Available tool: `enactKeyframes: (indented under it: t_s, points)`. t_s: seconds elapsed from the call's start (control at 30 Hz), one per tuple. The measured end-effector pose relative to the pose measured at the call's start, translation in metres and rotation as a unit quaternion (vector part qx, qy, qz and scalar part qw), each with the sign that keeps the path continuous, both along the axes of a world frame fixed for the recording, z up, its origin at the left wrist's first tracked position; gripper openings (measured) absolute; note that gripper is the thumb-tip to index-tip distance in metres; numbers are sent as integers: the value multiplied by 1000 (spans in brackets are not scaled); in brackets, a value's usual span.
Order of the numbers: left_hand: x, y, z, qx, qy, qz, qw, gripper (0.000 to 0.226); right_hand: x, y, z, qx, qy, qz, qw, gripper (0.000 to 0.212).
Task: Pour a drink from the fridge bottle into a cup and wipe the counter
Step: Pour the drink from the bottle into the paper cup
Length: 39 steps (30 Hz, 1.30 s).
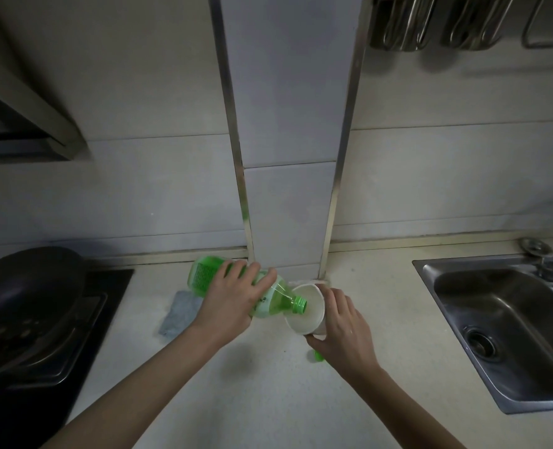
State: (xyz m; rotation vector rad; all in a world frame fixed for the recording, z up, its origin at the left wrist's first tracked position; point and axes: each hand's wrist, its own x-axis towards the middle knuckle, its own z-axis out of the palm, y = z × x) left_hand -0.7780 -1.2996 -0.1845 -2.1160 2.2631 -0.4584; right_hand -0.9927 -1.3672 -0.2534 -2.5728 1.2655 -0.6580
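Your left hand (pixel 236 299) has a full grip on the green bottle (pixel 204 275): the fingers curl over the top of its body and hold it tipped on its side, base pointing back and left towards the wall, open neck pointing right. The bottle is off the surface (pixel 268 384), and its uncapped green mouth sits just inside the rim of the white cup (pixel 305 303). Your right hand (pixel 343 325) grips that cup from the right side, with the fingers wrapped around the far wall and the thumb under the near edge, and tilts the opening towards the bottle. Both grips are closed firmly on what they hold, with no slack showing between the fingers and the objects. The cup is held above the surface in front of the tiled pillar (pixel 288 189). I cannot tell whether liquid is running, since no stream stands out against the white inside of the cup. A small green cap (pixel 318 355) lies on the surface just below your right hand, partly hidden by the wrist. A grey-blue cloth (pixel 179 311) lies flat on the surface to the left, partly under your left forearm. Further left, a dark pan (pixel 25 286) sits on the stove (pixel 106 286), and the steel sink (pixel 495 319) is set in at the right, well apart from your hands.
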Motion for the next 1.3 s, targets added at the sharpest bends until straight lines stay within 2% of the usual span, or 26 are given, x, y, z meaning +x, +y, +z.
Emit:
enactKeyframes:
  t_s: [1.3]
  points:
    - [4, -4, 2, 9, -33, -10, 999, 87, 2, 11, 1, 14, -12, -8, 1000, 86]
